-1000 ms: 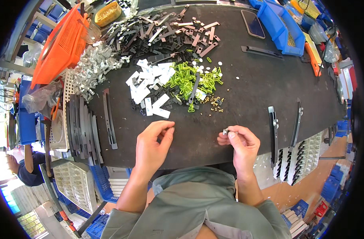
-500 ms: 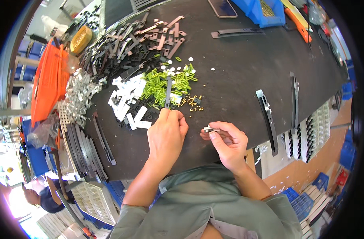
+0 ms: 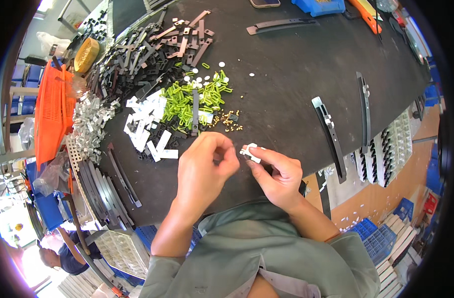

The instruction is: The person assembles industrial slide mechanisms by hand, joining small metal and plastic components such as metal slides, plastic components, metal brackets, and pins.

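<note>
My right hand [image 3: 279,176] pinches a small white and metallic piece [image 3: 252,153] between thumb and fingers, above the near part of the dark table. Just left of it is my left hand [image 3: 207,164], its thumb and forefinger closed together; whatever is between them is too small or hidden to name. Beyond the left hand, a dark flat strip with holes [image 3: 195,113] lies over a heap of green oval links [image 3: 180,102]. Tiny brass-coloured parts [image 3: 226,120] are scattered to the right of that heap. White rectangular pieces [image 3: 146,115] lie to its left.
Dark and brownish parts [image 3: 137,59] form a large pile at the far left, with small metal pieces [image 3: 88,121] nearer. Long dark curved bars [image 3: 329,136] lie at right. An orange basket [image 3: 53,109] stands at the left edge; a blue bin [image 3: 319,6] is at the back.
My left hand has come away from the dark strip's near end and over toward the right hand. In my right hand the small piece now shows a larger white face. The whole view has shifted slightly.
</note>
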`<state>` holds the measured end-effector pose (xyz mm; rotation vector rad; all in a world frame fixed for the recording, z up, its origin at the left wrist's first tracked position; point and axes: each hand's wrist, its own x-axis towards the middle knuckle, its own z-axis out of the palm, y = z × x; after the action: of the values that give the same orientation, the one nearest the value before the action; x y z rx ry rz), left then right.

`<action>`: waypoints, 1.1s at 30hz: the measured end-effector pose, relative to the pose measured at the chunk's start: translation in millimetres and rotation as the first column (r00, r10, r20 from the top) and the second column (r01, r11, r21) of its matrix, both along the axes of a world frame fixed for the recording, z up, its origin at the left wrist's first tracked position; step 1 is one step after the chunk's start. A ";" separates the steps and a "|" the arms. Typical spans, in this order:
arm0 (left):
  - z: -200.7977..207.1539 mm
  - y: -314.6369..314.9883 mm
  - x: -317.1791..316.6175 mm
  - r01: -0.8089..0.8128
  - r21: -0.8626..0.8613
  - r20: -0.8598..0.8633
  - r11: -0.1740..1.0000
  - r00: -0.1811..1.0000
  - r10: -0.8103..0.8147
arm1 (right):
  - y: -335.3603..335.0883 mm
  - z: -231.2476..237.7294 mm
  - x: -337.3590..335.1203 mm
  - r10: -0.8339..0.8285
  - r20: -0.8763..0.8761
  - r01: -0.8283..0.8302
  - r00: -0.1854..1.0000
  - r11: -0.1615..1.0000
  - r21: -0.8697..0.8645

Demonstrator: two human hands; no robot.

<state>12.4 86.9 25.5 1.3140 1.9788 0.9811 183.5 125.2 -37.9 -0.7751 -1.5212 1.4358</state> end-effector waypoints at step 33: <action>-27.3 -35.3 19.2 0.002 0.631 -0.271 0.776 0.937 0.218 | -19.4 47.4 -21.6 -0.028 -0.374 -0.220 0.927 0.768 -0.602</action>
<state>31.6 51.6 -1.8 1.8310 2.0703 1.6744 161.9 105.7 9.5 -0.7590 -0.7778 2.0894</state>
